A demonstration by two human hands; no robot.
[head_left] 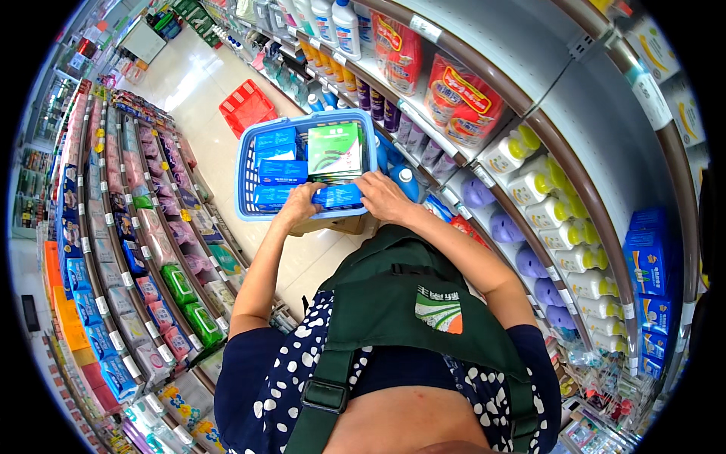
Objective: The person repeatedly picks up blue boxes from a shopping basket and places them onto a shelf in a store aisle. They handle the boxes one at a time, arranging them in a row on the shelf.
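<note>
Tiled floor (pixel 189 64), pale and glossy, runs between close-set shop shelving. Nearest is the person's dark green apron (pixel 370 295); past it both forearms reach into a light blue basket (pixel 306 121). At its near wall lies a blue box (pixel 339 197), between the left hand (pixel 299 203) and the right hand (pixel 383 197). Each hand has its fingers bent at one end of this box; I cannot tell whether they pinch it or merely rest there.

It looks like thin printed card: light, fairly stiff, a little slippery on its glossy faces, with corners that could dent. Its two short ends seem the surest hold, without squeezing the middle. More blue boxes (pixel 282 172) sit to the left, and flat green packets (pixel 335 151) at the far right look thin and bendable. What bears the basket is mostly hidden.

Just right stand blue-capped bottles (pixel 407 181); the right shelf (pixel 605 113) carries purple containers (pixel 505 226), the left shelf (pixel 117 342) bright packs (pixel 178 284). Beyond the basket, a red crate (pixel 248 104) rests on the tiles, and farther off is a white counter (pixel 144 41).
</note>
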